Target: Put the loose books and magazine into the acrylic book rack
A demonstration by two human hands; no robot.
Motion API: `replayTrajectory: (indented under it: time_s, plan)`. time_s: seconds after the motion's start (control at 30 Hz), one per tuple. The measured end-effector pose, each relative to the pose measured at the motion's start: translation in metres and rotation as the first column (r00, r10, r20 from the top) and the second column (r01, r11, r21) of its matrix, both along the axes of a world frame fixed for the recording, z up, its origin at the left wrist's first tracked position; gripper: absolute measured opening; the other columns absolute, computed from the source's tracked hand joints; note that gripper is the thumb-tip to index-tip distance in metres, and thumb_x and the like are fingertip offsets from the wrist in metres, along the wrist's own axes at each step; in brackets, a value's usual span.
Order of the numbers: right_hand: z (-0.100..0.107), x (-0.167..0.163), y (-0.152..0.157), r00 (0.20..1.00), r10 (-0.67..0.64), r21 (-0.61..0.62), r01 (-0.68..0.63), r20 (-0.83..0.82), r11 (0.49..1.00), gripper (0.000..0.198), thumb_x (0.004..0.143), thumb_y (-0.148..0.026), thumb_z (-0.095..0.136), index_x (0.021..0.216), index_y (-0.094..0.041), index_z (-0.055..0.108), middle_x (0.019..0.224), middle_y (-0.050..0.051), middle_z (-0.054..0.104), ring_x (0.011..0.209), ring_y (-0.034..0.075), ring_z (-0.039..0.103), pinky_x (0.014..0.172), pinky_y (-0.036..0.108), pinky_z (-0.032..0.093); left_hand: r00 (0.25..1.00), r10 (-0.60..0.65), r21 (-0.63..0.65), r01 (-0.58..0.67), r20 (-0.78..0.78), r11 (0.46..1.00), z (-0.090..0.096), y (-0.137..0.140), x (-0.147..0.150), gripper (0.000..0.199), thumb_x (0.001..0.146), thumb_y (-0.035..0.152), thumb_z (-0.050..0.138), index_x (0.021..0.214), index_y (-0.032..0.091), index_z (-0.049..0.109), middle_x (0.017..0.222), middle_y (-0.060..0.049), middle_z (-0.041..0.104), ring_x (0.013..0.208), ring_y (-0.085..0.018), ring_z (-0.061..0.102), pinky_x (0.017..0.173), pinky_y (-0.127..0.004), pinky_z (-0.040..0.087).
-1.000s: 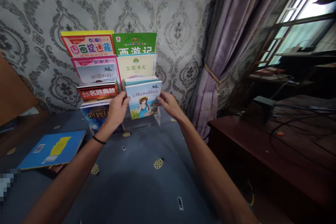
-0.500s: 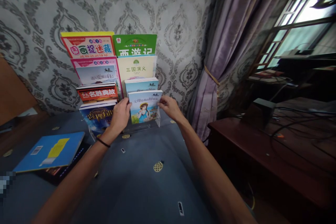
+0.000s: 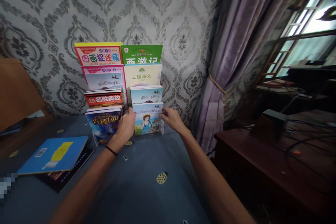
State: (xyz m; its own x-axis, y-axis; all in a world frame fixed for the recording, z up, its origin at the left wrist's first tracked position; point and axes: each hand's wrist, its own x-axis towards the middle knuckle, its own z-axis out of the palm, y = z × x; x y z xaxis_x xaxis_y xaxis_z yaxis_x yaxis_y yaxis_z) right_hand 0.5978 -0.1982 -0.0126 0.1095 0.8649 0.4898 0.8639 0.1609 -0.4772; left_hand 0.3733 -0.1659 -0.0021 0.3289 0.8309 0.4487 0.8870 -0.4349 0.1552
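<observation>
A light blue book [image 3: 147,120] with a girl in a hat on its cover stands upright at the front right of a clear rack [image 3: 162,127]. My left hand [image 3: 127,126] grips its left edge, fingers closed. At its right edge, my right hand [image 3: 172,118] pinches the cover between thumb and fingers. Directly behind is another pale blue book [image 3: 147,94], then a cream book [image 3: 141,73] and a green book [image 3: 143,54]. Left of my left hand, a dark blue book [image 3: 101,126] stands in front of a red-and-black book [image 3: 103,98].
A pink book [image 3: 90,70] and a yellow-topped book [image 3: 98,52] fill the back left of the rack. On the blue cloth, a blue book [image 3: 52,154] lies over a dark book [image 3: 76,168]. A purple curtain [image 3: 217,87] and a reddish-brown desk [image 3: 252,161] with cables are at right.
The light blue book has gone lower in the rack between both hands, so more of the book behind it shows. The whole view has shifted slightly.
</observation>
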Motion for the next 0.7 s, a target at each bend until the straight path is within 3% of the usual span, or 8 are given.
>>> replayTrajectory:
  time_s: [0.37, 0.7]
  plan:
    - [-0.001, -0.007, 0.001, 0.999, -0.03, -0.047, 0.029, -0.018, 0.998, 0.009, 0.086, -0.014, 0.057, 0.09, -0.019, 0.063, 0.075, 0.004, 0.073, 0.075, 0.021, 0.071, 0.069, 0.026, 0.049, 0.998, 0.05, -0.084, -0.052, -0.032, 0.995, 0.002, -0.006, 0.006, 0.022, 0.103, 0.021, 0.035, 0.115, 0.008, 0.049, 0.094, -0.02, 0.072, 0.094, -0.031, 0.073, 0.074, -0.033, 0.054]
    - [0.0, -0.007, 0.001, 0.999, -0.039, -0.071, 0.04, 0.013, 0.997, 0.012, 0.086, -0.014, 0.056, 0.095, -0.018, 0.063, 0.077, 0.005, 0.074, 0.076, 0.021, 0.07, 0.069, 0.025, 0.046, 0.998, 0.009, 0.012, -0.009, -0.061, 1.0, -0.009, 0.004, 0.004, 0.029, 0.099, 0.012, 0.036, 0.127, 0.002, 0.041, 0.087, -0.019, 0.071, 0.086, -0.03, 0.074, 0.071, -0.033, 0.054]
